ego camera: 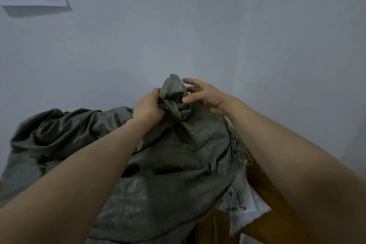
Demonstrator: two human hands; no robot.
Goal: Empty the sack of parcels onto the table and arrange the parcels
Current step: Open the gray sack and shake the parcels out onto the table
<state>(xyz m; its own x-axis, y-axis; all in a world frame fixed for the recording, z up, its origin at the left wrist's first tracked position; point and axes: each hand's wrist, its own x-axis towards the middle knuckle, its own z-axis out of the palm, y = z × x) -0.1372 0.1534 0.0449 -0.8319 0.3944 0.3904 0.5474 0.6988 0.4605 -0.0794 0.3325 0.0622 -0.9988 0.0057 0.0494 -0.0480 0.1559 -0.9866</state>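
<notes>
Slumped across the near centre and spreading away to the left: a grey-green woven sack [178,164], drawn up into a bunched peak at the far middle. Clenched round the crumpled fabric just below that peak, the left hand [148,108]. Set against the peak's right side, the right hand [204,96], fingers spread and loose, thumb tip touching the weave, not plainly closed on anything. Looks soft, limp and thin, folding wherever unsupported, so unlikely to offer any stiffness to lift by. Probably light in itself, with any real weight down to the load inside. Appears faintly shiny and perhaps slick, so better taken in a gathered fistful than in a flat pinch. Unclear whether mouth or bottom at the bunched end. If bottom, a sound place to hold and raise, letting the contents slide out the other way. Running down the right side, a frayed edge [238,150], with loose threads liable to catch on fingers. Peeking from under that edge at the near right, a white parcel [240,202] with a printed label. Seemingly a soft mailer, probably light and not fragile, though hard to confirm. Beside and beneath it, a brown surface [263,182], possibly the worktop or a carton; impossible to tell which. Behind everything, a plain pale wall [198,25].
</notes>
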